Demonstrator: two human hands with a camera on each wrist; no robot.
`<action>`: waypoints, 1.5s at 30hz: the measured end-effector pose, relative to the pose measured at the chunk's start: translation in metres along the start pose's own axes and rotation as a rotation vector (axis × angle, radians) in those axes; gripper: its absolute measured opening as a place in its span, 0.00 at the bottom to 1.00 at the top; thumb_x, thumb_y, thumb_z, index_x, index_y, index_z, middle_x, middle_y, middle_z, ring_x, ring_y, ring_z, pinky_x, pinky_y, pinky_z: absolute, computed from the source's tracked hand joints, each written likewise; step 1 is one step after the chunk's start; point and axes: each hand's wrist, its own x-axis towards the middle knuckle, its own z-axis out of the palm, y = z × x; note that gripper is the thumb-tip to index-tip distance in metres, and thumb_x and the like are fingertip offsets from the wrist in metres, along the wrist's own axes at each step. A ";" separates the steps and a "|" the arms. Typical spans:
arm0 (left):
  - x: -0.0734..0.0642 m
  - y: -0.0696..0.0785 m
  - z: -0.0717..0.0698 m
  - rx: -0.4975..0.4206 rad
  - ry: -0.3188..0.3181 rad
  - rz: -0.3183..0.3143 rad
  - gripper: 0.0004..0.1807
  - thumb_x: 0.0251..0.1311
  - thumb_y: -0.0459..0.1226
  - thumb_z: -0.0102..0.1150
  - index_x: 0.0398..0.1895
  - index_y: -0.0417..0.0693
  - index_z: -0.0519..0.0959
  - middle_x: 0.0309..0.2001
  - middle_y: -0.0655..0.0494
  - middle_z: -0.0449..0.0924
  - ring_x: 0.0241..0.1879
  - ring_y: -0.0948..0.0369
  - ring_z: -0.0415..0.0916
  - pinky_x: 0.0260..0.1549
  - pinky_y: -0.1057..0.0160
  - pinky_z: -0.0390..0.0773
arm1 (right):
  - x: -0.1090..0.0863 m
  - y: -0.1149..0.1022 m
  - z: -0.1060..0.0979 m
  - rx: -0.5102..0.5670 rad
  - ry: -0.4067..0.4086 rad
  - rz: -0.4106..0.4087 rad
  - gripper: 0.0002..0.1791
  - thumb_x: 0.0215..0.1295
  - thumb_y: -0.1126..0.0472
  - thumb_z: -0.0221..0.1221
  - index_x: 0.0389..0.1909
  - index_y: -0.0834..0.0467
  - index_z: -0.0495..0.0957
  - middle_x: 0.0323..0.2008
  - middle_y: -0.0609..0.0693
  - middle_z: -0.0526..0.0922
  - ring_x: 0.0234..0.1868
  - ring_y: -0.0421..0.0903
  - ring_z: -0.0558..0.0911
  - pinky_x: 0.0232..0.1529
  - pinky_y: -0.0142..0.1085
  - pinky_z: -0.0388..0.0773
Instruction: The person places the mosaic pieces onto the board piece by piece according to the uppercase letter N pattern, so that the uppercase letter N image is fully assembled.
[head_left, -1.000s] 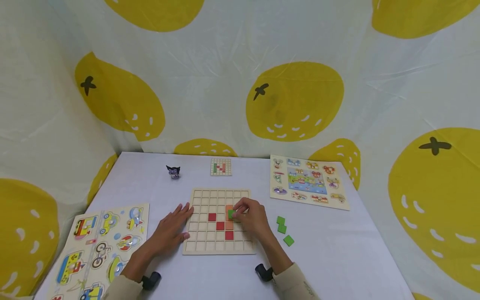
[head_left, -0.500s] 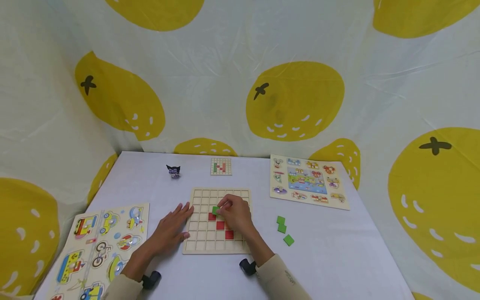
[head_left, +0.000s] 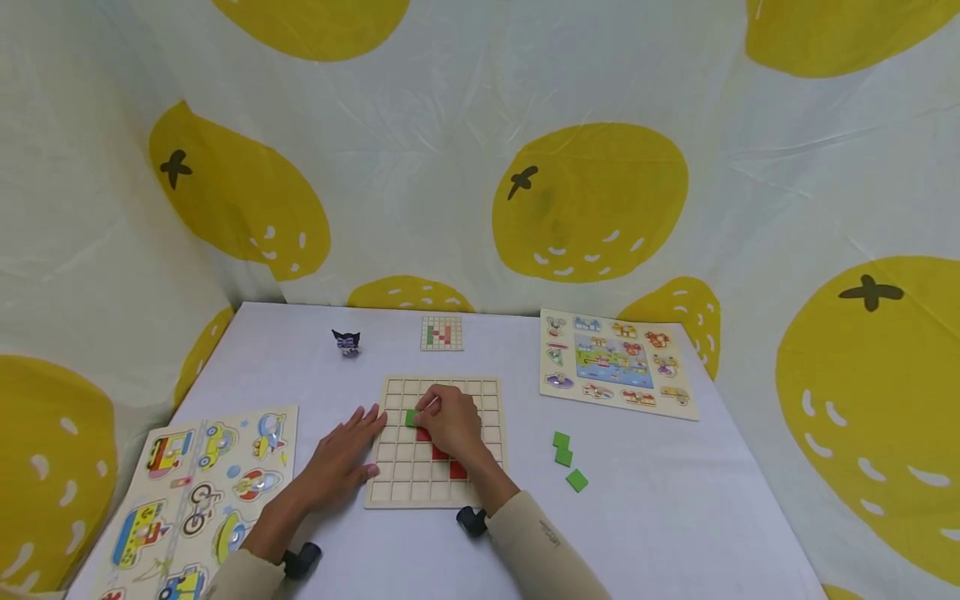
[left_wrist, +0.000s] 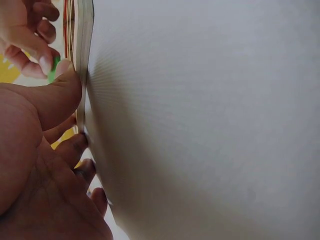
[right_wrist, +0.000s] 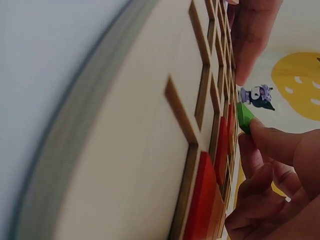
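Note:
My right hand [head_left: 453,423] pinches a green square tile [head_left: 411,418] between thumb and fingers, over the left part of a wooden grid board [head_left: 408,493]. In the right wrist view the tile [right_wrist: 244,117] is tilted close to the board's surface. Red tiles [head_left: 458,471] sit in a diagonal line of cells, partly covered by that hand. Orange tiles lie behind the hand in the head view; an orange tile [right_wrist: 216,212] shows in the right wrist view. My left hand [head_left: 345,457] rests along the board's left edge, fingers spread and touching it.
Several loose green tiles [head_left: 563,457] lie right of the board. Behind it are a small pattern card [head_left: 442,334] and a dark-eared figurine [head_left: 347,343]. Picture puzzle boards flank it: one at left [head_left: 291,421], one at back right [head_left: 565,396]. A fruit-print curtain [head_left: 420,208] hangs behind.
My right hand has carried the green tile leftward across the board, from over the orange tiles to a spot left of them. The left hand has stayed in place.

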 end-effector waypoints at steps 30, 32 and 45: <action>-0.001 0.001 0.001 -0.001 0.020 0.030 0.47 0.68 0.38 0.69 0.85 0.46 0.56 0.87 0.44 0.50 0.86 0.38 0.43 0.80 0.31 0.50 | -0.021 0.007 -0.026 0.114 0.028 0.045 0.12 0.61 0.59 0.75 0.45 0.51 0.90 0.30 0.44 0.86 0.29 0.43 0.80 0.29 0.36 0.75; -0.002 0.002 0.000 -0.007 0.025 0.026 0.47 0.67 0.37 0.70 0.85 0.45 0.56 0.86 0.44 0.50 0.86 0.37 0.43 0.80 0.31 0.50 | -0.028 0.012 -0.036 0.138 0.047 0.044 0.13 0.62 0.60 0.75 0.47 0.51 0.90 0.31 0.45 0.86 0.29 0.43 0.80 0.27 0.35 0.75; -0.003 0.000 0.003 -0.004 0.069 0.037 0.46 0.66 0.36 0.70 0.85 0.44 0.58 0.86 0.42 0.52 0.85 0.36 0.45 0.78 0.30 0.51 | -0.060 0.067 -0.091 0.100 0.245 0.193 0.17 0.59 0.60 0.77 0.49 0.46 0.89 0.36 0.44 0.88 0.34 0.46 0.75 0.34 0.35 0.71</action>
